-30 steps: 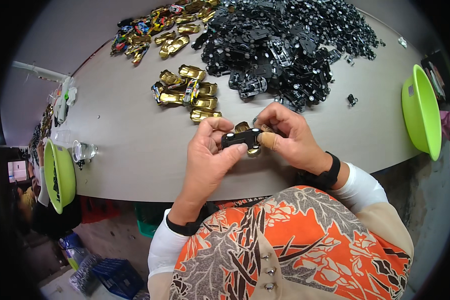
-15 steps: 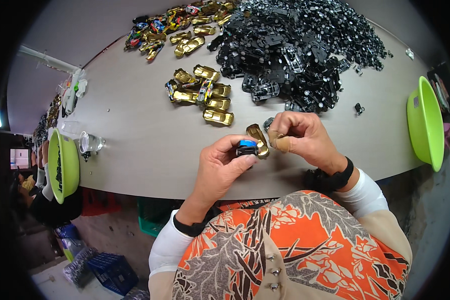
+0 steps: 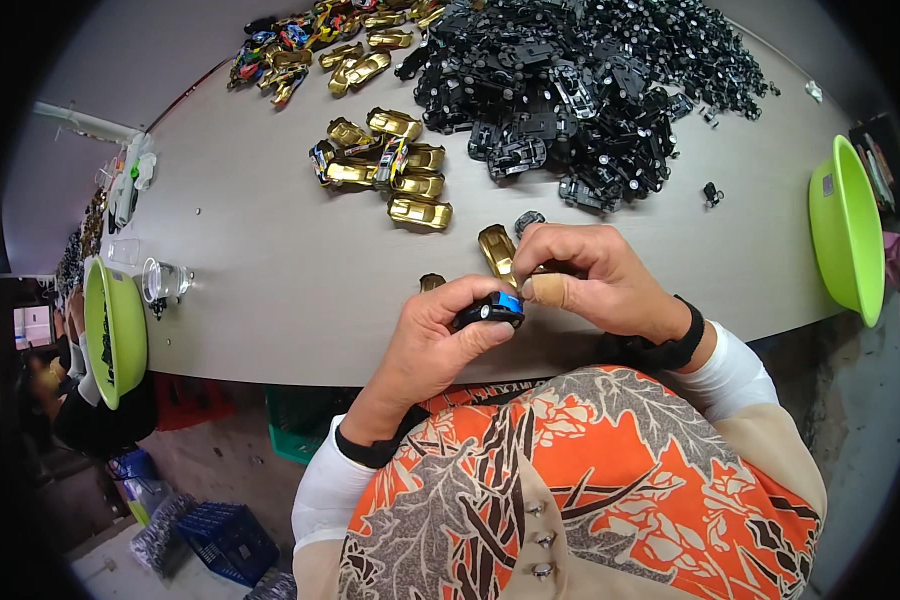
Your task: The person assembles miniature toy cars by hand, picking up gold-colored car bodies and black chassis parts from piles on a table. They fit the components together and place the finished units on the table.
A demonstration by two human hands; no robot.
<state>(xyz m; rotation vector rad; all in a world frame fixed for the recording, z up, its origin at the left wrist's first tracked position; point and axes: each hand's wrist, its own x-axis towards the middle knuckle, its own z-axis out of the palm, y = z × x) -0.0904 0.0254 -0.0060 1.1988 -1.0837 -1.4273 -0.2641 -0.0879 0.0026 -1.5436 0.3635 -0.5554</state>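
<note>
While only the head view is on offer, it shows plenty: left hand [image 3: 440, 335] pinches a small black toy-car chassis [image 3: 488, 311] w/ a blue patch on top, thumb under, fingers over, grip clamped on it just above the near edge of the desk [image 3: 270, 290]. Right hand [image 3: 595, 280] sits touching the left, fingers curled shut on a gold car shell [image 3: 496, 252] that sticks out past the knuckles toward the far side; a tan plaster wraps one fingertip [image 3: 546, 290]. Both pieces are held up off the desk, close together, not yet joined as far as I can tell.

Doing it well, imo: keep the chassis level in the left pinch, bring the shell down square over it, line up front & rear before pressing, then squeeze evenly so it seats w/o skewing. Wheels look tiny, so fingers should stay off the axles.

Around the hands: one more gold piece [image 3: 431, 282] lies on the desk just beside the left fingers, a cluster of gold cars [image 3: 395, 165] further out, a big heap of black chassis [image 3: 580, 90] beyond, painted cars [image 3: 290, 45] at far left. Green basins sit at the right [image 3: 845, 230] & left [image 3: 110, 330] edges, w/ a clear cup [image 3: 162, 280] near the left one.
</note>
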